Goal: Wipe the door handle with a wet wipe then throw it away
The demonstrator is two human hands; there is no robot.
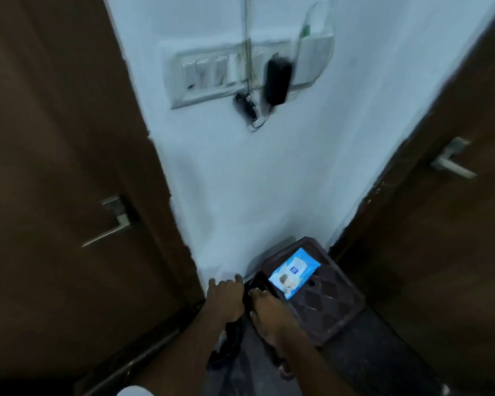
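Two brown doors flank a white wall. The left door carries a metal lever handle (113, 224), and the right door has another lever handle (452, 164). A blue wet wipe packet (293, 272) lies on a dark brown plastic stool (323, 307) at the foot of the wall. My left hand (226, 295) reaches down beside the stool's left edge, fingers apart and holding nothing. My right hand (269, 312) reaches down over the stool's near left corner, its fingertips lost against a black object (247, 290) between the hands. No loose wipe shows in either hand.
A white switch panel (212, 78) on the wall has a black adapter (277, 81) plugged in, with thin cables hanging below. A clear plastic holder (317, 52) sits at its right end. Dark floor (369, 352) runs between the doors.
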